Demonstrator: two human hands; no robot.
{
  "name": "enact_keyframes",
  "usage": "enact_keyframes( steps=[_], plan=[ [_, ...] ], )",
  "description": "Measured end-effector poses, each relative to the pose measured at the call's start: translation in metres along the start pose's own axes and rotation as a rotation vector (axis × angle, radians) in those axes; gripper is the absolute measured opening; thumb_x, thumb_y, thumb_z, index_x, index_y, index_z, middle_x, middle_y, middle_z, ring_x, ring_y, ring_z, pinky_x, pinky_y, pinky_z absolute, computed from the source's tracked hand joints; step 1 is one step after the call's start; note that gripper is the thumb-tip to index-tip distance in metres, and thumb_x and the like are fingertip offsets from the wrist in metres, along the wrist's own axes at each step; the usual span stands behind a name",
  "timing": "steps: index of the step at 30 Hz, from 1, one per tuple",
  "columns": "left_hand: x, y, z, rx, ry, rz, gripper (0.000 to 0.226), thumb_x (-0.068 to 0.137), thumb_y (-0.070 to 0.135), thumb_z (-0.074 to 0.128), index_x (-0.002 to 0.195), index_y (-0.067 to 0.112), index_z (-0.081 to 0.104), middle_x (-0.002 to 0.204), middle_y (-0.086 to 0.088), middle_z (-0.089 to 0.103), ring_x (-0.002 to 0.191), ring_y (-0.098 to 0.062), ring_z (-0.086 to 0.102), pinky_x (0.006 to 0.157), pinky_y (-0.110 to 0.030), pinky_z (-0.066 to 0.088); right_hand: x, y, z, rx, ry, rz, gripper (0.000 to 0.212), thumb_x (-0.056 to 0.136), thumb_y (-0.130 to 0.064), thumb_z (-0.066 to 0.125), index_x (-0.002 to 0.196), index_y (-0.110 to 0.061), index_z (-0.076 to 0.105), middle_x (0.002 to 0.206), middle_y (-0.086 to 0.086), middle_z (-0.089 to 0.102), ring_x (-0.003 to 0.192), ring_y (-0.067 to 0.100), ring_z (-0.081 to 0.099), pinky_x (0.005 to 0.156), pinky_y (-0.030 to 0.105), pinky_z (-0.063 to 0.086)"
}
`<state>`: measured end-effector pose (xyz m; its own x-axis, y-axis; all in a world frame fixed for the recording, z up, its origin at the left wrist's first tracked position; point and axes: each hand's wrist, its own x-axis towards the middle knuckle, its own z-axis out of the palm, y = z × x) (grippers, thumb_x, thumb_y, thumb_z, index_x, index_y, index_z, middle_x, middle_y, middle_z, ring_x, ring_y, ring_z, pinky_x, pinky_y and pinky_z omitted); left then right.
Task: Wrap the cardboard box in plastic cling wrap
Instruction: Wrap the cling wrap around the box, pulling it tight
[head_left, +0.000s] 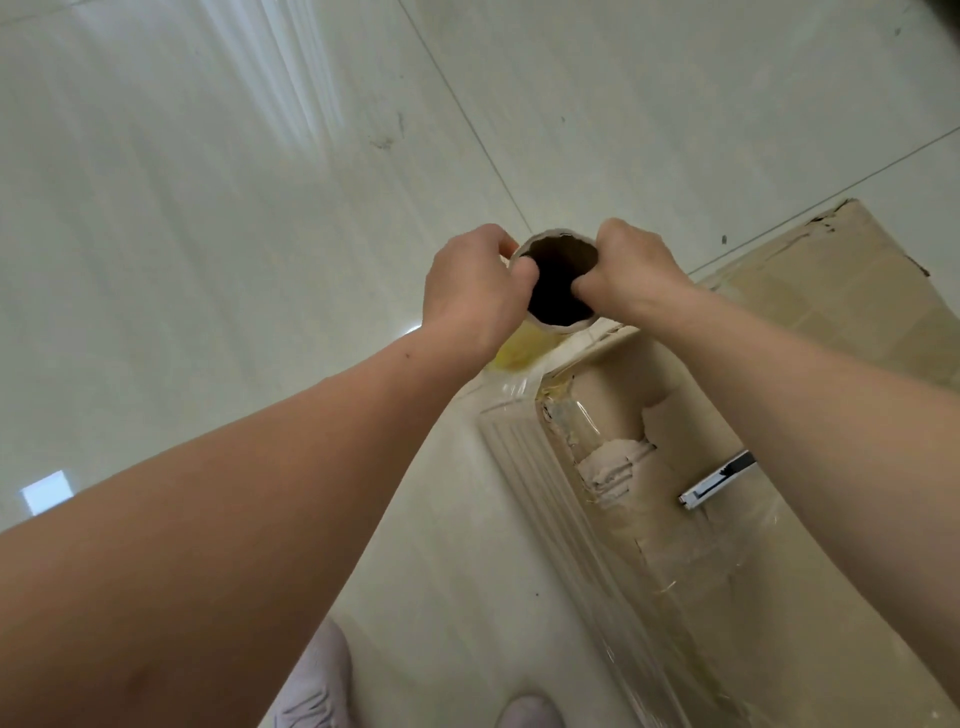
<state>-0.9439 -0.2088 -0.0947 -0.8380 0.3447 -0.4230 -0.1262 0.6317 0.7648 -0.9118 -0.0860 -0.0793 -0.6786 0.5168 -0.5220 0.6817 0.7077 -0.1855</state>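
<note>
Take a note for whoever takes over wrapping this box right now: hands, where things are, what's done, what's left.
Left hand and right hand: both grip the top rim of the roll, thumbs inside the core. The roll stands upright at a corner of the box.
Film runs from the roll onto the box's side.
Cutter lies on the box top.
Done: some film on side and top.
Left: probably more turns, then cut the film.

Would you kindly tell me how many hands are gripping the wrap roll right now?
2. The left hand grips the left rim of the roll, and the right hand grips its right rim, each with a thumb hooked inside the core. No others are visible.
</note>
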Motion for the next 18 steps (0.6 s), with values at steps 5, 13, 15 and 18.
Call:
enact_keyframes(
  steps=[5,13,15,18],
  plan=[
    [-0.011,0.004,0.007,-0.088,-0.121,-0.039,0.034,0.09,0.036,0.051,0.117,0.018,0.062,0.107,0.0,0.065,0.091,-0.021,0.066,0.085,-0.039,0.054,-0.001,0.016,-0.004,0.099,-0.074,0.121,0.025,0.089,-0.01,0.051,0.113,-0.005,0.049,0.076,0.008,0.048,0.056,0.014,0.044,0.045,0.024,0.029],
    [-0.015,0.004,0.005,-0.073,-0.088,-0.036,0.029,0.09,0.033,0.054,0.116,0.021,0.06,0.107,0.0,0.063,0.094,-0.021,0.063,0.086,-0.039,0.053,-0.003,0.02,-0.003,0.203,-0.083,0.107,0.019,0.089,-0.013,0.052,0.106,-0.007,0.052,0.087,0.012,0.061,0.058,0.019,0.054,0.047,0.026,0.039],
    [-0.017,0.003,0.006,-0.096,-0.061,-0.025,0.028,0.088,0.03,0.057,0.115,0.023,0.059,0.11,0.0,0.061,0.096,-0.019,0.061,0.085,-0.04,0.053,-0.005,0.019,-0.002,0.184,-0.071,0.078,0.019,0.089,-0.014,0.051,0.107,-0.008,0.05,0.09,0.013,0.063,0.067,0.024,0.059,0.054,0.028,0.044],
    [-0.02,0.002,0.006,-0.104,-0.004,-0.003,0.025,0.09,0.027,0.057,0.114,0.024,0.058,0.11,0.0,0.06,0.096,-0.017,0.06,0.085,-0.039,0.053,-0.006,0.019,0.001,0.189,-0.048,0.055,0.018,0.09,-0.015,0.049,0.107,-0.009,0.05,0.096,0.012,0.063,0.076,0.028,0.067,0.068,0.034,0.051]
  ],
)
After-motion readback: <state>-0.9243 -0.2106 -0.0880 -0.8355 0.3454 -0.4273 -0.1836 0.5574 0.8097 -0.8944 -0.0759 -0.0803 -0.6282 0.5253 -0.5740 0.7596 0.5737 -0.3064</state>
